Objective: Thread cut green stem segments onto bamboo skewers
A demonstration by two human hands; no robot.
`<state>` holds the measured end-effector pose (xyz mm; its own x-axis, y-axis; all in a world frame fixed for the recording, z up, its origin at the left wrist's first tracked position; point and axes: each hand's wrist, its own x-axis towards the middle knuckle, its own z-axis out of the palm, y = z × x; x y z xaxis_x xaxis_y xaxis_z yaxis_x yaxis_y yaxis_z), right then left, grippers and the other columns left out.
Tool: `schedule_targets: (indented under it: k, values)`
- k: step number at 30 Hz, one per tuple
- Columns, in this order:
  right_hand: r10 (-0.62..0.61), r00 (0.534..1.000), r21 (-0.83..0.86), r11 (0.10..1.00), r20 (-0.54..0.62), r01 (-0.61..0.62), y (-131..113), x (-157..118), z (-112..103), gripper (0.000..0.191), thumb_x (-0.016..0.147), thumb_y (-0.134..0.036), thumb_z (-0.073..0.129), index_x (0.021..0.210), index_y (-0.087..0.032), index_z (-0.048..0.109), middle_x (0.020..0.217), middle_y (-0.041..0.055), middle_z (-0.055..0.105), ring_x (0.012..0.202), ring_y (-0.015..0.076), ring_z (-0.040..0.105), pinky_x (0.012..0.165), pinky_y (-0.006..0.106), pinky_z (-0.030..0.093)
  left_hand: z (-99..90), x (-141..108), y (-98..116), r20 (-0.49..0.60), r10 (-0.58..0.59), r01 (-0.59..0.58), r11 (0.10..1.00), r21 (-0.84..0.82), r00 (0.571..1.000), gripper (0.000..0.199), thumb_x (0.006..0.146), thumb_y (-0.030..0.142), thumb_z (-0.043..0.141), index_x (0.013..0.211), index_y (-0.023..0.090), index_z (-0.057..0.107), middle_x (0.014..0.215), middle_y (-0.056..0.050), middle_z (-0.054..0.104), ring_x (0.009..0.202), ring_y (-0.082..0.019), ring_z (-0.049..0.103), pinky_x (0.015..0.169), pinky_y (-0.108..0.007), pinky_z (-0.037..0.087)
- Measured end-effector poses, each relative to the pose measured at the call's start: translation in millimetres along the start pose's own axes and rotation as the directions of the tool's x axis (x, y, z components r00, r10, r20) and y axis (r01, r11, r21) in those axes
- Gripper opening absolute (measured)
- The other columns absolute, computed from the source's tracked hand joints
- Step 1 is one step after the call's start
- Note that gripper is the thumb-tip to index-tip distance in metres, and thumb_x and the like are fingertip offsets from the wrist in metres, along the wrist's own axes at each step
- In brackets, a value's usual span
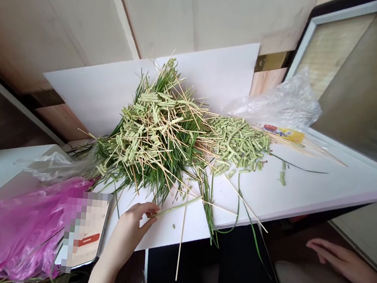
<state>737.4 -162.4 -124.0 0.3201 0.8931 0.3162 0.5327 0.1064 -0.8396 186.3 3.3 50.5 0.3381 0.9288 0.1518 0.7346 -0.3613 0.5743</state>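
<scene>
My left hand (139,219) is at the front edge of the white table (307,184), thumb and fingers pinched on one end of a thin green stem (178,206) that points right. Beyond it rises a large heap of green blades, pale green pieces and thin wooden sticks (156,134). To the heap's right lies a pile of short cut green pieces (240,142). My right hand (334,255) is off the table at the lower right, fingers stretched out and close to each other, with nothing visible in it.
A pink plastic bag (30,228) and a phone (91,234) lie at the left. Clear plastic (288,102) and a yellow wrapper (285,133) sit at the back right. One wooden stick (180,247) overhangs the front edge. A white board (222,69) stands behind.
</scene>
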Motion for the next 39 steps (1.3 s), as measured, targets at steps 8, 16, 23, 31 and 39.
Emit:
schedule_targets:
  k: [8, 16, 23, 31, 39]
  values:
    - [0.053, 0.975, -0.086, 0.994, -0.218, -0.073, -74, 11, 14, 0.018, 0.097, -0.033, 0.059, 0.105, -0.036, 0.076, 0.067, 0.0041, 0.067, 0.049, 0.0174, 0.06, 0.047, 0.022, 0.052, 7.8, 4, -5, -0.135, 0.196, -0.179, 0.975, 0.132, 0.971, 0.014, 0.09, 0.029, 0.061, 0.093, 0.026, 0.075, 0.091, -0.005, 0.074, 0.082, -0.023, 0.069, 0.074, -0.032, 0.053]
    - [-0.43, 0.897, 0.051, 0.898, -0.103, 0.436, -227, 64, 92, 0.021, 0.097, -0.015, 0.055, 0.103, -0.027, 0.071, 0.07, -0.0012, 0.063, 0.058, 0.0148, 0.059, 0.055, 0.026, 0.048, 13.0, 5, 13, -0.316, 0.357, -0.313, 0.932, 0.182, 0.879, 0.012, 0.094, 0.026, 0.064, 0.095, 0.025, 0.076, 0.086, -0.004, 0.076, 0.086, -0.024, 0.065, 0.081, -0.034, 0.05]
    - [-0.197, 0.968, 0.233, 0.959, 0.155, 0.158, -281, 70, 127, 0.037, 0.09, -0.019, 0.068, 0.125, -0.026, 0.061, 0.1, 0.0007, 0.066, 0.072, 0.0131, 0.059, 0.074, 0.027, 0.05, 19.2, 4, 12, -0.298, 0.31, -0.333, 0.943, -0.03, 0.903, 0.01, 0.093, 0.027, 0.067, 0.097, 0.024, 0.076, 0.09, -0.004, 0.07, 0.084, -0.02, 0.067, 0.073, -0.028, 0.052]
    - [-0.061, 0.939, 0.572, 0.806, 0.338, -0.154, -283, 50, 141, 0.01, 0.091, -0.022, 0.069, 0.101, -0.021, 0.073, 0.081, -0.0008, 0.068, 0.069, 0.0126, 0.059, 0.066, 0.024, 0.049, 34.8, 7, 27, -0.155, 0.373, -0.394, 0.91, -0.13, 0.915, 0.01, 0.093, 0.025, 0.067, 0.098, 0.026, 0.075, 0.092, -0.003, 0.071, 0.087, -0.019, 0.068, 0.076, -0.027, 0.054]
    - [-0.269, 0.934, 0.467, 0.874, 0.235, 0.134, -296, 42, 135, 0.014, 0.09, -0.009, 0.067, 0.099, -0.013, 0.078, 0.083, 0.004, 0.071, 0.066, 0.0118, 0.059, 0.064, 0.023, 0.048, 41.0, 6, 32, -0.111, 0.379, -0.388, 0.919, -0.067, 0.919, 0.009, 0.093, 0.028, 0.067, 0.097, 0.026, 0.074, 0.094, -0.002, 0.071, 0.088, -0.019, 0.068, 0.076, -0.027, 0.054]
